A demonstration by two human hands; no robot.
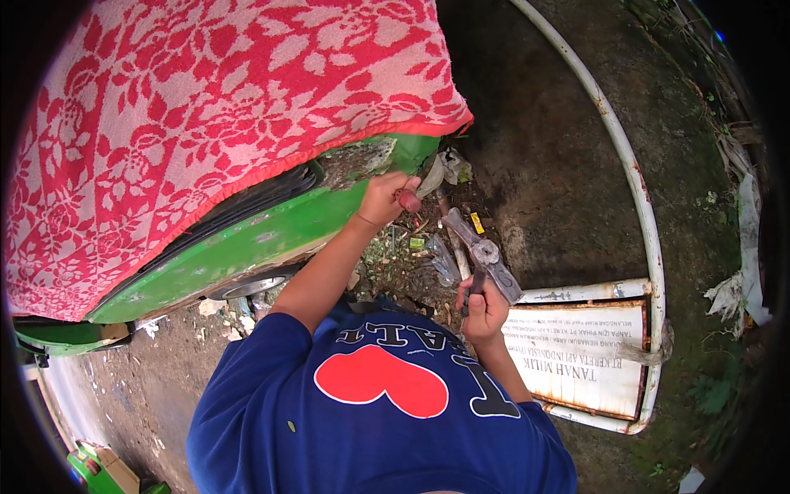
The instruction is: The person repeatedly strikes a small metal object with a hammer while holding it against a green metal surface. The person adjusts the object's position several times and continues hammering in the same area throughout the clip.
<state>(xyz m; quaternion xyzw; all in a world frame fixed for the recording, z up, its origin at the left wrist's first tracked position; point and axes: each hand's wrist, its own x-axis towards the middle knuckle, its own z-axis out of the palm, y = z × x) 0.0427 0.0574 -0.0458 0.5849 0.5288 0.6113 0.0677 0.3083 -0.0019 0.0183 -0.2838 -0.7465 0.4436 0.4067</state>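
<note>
- Blue shirt (370, 449)
- Left grip (383, 199): clamped on a red handle (409, 201), near the green panel (226, 247)
- Right grip (485, 314): clamped on a hammer (487, 253)
- Pink cloth (247, 107) over the panel

Blue short-slv T-shirt (263, 445), plain sleeves (259, 362), forearms bare. Front print: lg red heart (381, 384), thin white outline; lg dk lettering (494, 402) either side, serif, white-edged too. Sm yellow-green fleck (290, 426) on fabric. Thin dk band (366, 220) at L wrist. L hand (383, 199) + R hand (485, 314) bare.
</note>
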